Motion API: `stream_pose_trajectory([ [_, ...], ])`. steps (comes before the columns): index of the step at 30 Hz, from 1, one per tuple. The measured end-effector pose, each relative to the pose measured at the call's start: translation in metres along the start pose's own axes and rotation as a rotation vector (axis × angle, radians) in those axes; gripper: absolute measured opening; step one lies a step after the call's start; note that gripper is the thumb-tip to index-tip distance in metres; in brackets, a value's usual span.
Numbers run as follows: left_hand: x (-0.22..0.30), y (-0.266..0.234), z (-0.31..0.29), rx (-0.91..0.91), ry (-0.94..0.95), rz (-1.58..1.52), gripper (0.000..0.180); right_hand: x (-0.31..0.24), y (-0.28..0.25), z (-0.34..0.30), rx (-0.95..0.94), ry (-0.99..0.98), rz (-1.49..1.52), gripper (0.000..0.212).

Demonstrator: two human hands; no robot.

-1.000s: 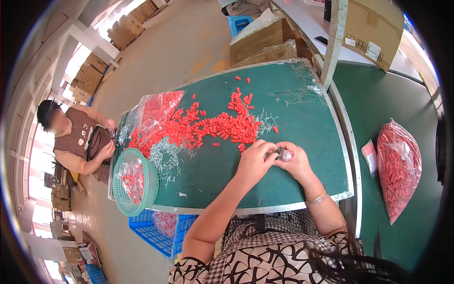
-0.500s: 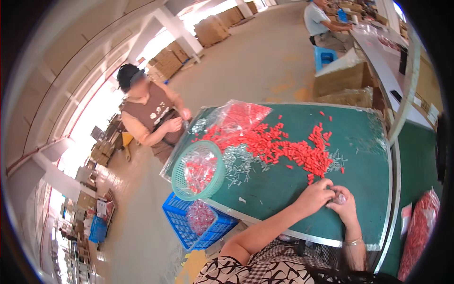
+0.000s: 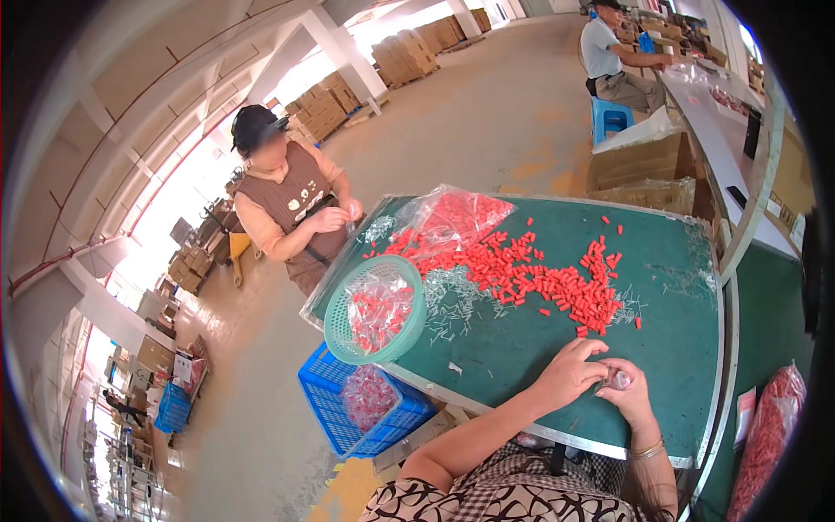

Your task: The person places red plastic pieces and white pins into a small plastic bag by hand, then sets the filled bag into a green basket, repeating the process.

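Over the near right part of the green bench, the right hand is curled narrowly around a small clear plastic bag. The left hand is just beside it, fingers bent inward toward the bag; whether they grip it, I cannot tell, and the fingers partly hide what the bag contains.

Just beyond the hands lies a loose spread of red plugs, with silver screws in a heap to its left and more screws scattered by its right end. A large clear bag of red plugs lies over the far left part of the spread, covering some of it. A mint-green basket holding filled bags stands at the bench's left and blocks the view of the edge there. Below it, a blue crate holds another filled bag.

A metal post rises by the far right corner, near a cardboard box. A co-worker stands at the left end; another person sits on a blue stool.
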State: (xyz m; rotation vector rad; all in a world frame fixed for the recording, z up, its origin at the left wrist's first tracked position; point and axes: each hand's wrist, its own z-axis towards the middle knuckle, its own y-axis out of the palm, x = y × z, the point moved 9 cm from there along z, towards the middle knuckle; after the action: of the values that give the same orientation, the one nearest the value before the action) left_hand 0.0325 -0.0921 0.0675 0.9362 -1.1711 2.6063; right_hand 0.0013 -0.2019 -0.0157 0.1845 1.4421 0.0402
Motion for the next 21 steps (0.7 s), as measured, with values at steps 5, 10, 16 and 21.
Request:
stream_pose_trajectory([
  [5, -0.004, -0.009, -0.009, 0.03, -0.046, 0.031, 0.013, -0.008, 0.007, 0.0, 0.028, -0.014, -0.225, 0.045],
  [10, -0.014, -0.026, -0.009, 0.071, -0.065, 0.042, 0.014, 0.002, 0.022, 0.013, -0.047, 0.039, -0.068, 0.044],
  [16, -0.063, -0.059, -0.01, 0.253, -0.476, -0.546, 0.007, 0.023, 0.015, 0.025, -0.048, 0.209, 0.504, 0.048],
  [21, -0.082, -0.062, -0.014, 0.274, -0.68, -0.617, 0.006, 0.029, 0.005, 0.021, -0.05, 0.206, 0.613, 0.047],
])
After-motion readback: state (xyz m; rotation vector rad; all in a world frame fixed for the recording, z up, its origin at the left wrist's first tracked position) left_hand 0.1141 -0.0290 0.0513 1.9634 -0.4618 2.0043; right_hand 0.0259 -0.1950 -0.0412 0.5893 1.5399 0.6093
